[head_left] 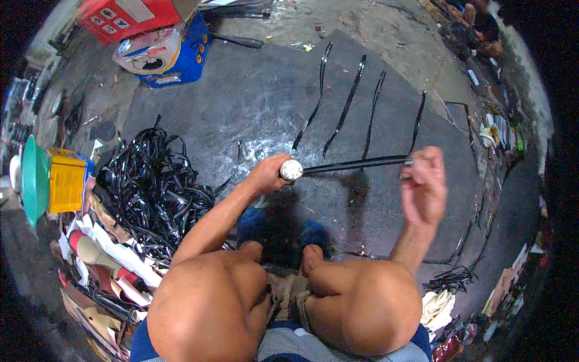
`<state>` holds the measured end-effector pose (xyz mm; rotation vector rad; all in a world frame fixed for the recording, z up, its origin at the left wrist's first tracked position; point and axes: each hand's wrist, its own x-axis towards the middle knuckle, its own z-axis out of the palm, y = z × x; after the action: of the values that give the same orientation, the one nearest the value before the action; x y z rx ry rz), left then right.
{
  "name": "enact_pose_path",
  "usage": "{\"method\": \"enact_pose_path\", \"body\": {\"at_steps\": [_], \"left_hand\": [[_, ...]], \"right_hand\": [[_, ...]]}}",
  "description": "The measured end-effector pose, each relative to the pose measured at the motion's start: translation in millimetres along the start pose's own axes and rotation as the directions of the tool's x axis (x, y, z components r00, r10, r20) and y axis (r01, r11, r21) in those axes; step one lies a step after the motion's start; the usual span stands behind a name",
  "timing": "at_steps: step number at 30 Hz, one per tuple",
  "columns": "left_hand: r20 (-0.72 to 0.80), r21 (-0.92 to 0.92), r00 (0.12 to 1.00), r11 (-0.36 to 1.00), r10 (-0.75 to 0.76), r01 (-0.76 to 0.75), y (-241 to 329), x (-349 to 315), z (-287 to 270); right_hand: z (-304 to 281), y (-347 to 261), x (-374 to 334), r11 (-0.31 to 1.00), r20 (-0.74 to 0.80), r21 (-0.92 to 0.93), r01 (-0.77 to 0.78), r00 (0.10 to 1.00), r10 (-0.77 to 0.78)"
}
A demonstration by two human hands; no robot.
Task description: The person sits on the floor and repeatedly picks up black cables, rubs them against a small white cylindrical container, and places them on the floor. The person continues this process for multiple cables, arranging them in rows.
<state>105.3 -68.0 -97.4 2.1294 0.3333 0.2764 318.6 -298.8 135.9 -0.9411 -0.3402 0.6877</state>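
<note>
Your left hand (269, 174) was closed in a fist around a round-ended tool (292, 170), its pale circular end facing up toward the camera. From that tool a black strip (356, 164) ran nearly level across to your right hand (424, 186), where your thumb and fingers pinched its far end; the other fingers of that hand were loosely curled, and the hand was a little blurred, so the exact pinch was hard to make out. The strip hung taut between the two hands, above the dark work mat (253, 102) and clear of it.

Beyond the strip, four more cut black strips (347, 105) lay side by side on the mat, well apart from your hands and roughly parallel to one another. To your left, a tangled heap of black strips (154, 190) sat at the mat's edge, near your left forearm. Further left stood a yellow box (66, 180) with a green dish (34, 180) leaning against it (both well out of reach of the strip). At the far left a blue-and-white carton (169, 54) rested on the floor with a red box (129, 17) behind it. Your bare knees filled the lower part of the view, with rolled materials (102, 271) piled beside your left leg.
</note>
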Motion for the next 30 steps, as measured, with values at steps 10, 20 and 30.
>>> {"method": "enact_pose_path", "body": {"at_steps": [10, 20, 30], "left_hand": [[0.053, -0.072, 0.999, 0.997, 0.005, -0.001, 24, -3, -18], [-0.412, 0.38, 0.805, 0.723, -0.426, 0.577, -55, -59, -43], [-0.458, -0.187, 0.67, 0.8, -0.584, 0.57, -67, -58, -45]], "right_hand": [[-21, -114, 162, 0.85, -0.128, -0.405, 0.336, 0.9, -0.416], [-144, -134, 203, 0.592, -0.183, -0.601, 0.537, 0.628, -0.756], [-229, 193, 3, 0.868, -0.774, -0.432, -0.244, 0.595, -0.218]]}}
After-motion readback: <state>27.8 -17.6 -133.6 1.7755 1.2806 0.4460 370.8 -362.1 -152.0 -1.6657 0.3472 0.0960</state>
